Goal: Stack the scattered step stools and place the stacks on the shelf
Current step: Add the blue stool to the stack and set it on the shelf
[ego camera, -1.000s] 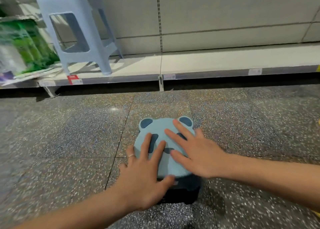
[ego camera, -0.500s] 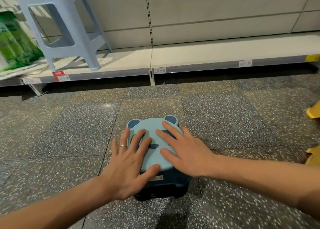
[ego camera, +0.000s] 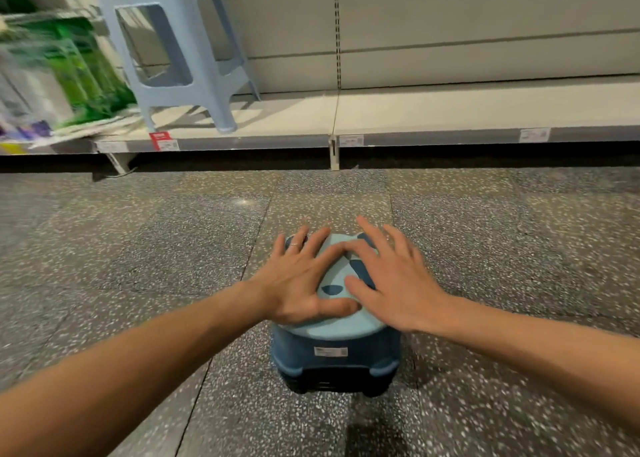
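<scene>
A small blue step stool [ego camera: 335, 349] with a light-blue bear-face top stands on the speckled floor in front of me; below it a darker base shows, possibly another stool nested under it. My left hand [ego camera: 298, 280] lies flat on the left half of its top, fingers spread, a ring on one finger. My right hand [ego camera: 391, 276] presses flat on the right half, fingers spread. Neither hand grips anything. A tall pale-blue stool [ego camera: 173, 51] stands on the low shelf [ego camera: 450, 114] at the back left.
The low shelf runs across the back, with price tags along its front rail [ego camera: 485, 138]. Green and white packaged goods [ego camera: 52, 76] lie at the shelf's far left. A vertical slotted upright [ego camera: 337, 41] divides the back panels.
The view has swung right and closer to the shelf. Both hands have slid further forward over the stool's top, still pressing on it.
</scene>
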Demonstrator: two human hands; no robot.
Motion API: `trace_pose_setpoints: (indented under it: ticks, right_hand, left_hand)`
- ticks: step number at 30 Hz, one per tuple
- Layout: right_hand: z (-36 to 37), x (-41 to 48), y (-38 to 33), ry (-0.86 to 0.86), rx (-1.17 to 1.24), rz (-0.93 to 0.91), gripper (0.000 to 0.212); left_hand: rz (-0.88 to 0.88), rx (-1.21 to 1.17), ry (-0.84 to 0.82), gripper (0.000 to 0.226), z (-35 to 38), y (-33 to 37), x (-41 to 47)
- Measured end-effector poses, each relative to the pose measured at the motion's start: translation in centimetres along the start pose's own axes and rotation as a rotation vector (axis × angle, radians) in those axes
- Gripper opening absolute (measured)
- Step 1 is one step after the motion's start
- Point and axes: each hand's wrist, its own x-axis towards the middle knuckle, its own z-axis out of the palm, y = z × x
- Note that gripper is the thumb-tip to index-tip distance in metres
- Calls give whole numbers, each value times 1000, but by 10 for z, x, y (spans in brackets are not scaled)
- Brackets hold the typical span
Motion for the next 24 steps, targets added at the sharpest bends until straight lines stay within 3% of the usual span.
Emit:
trace_pose_setpoints:
  ticks: [3, 8, 12, 14, 16, 18, 21, 24]
  right_hand:
    - [0, 5, -4, -106, 24, -14, 74]
    - [-9, -34, -14, -8, -112, -118, 65]
    - [-20, -55, -19, 7, -59, -111, 61]
    - [-23, -57, -23, 3, -84, -143, 60]
    - [-23, -61, -30, -28, -157, -186, 61]
    - [-22, -66, -35, -43, -249, -225, 61]
    - [-26, -76, -41, -50, -235, -250, 54]
    - [-29, -82, -48, -32, -68, -111, 43]
  left_hand:
    - [-4, -4, 30, 106, -6, 3, -3]
    - [18, 4, 140, 94, -18, 8, -35]
    - [111, 17, 219, 89, -17, 21, -72]
    - [142, 13, 283, 77, -12, 29, -84]
    - [188, -9, 373, 50, -8, 30, -92]
    - [236, -83, 438, 29, -10, 25, -94]
    - [288, -248, 443, 17, -14, 21, -95]
    - [150, -641, 430, 13, -11, 34, -95]
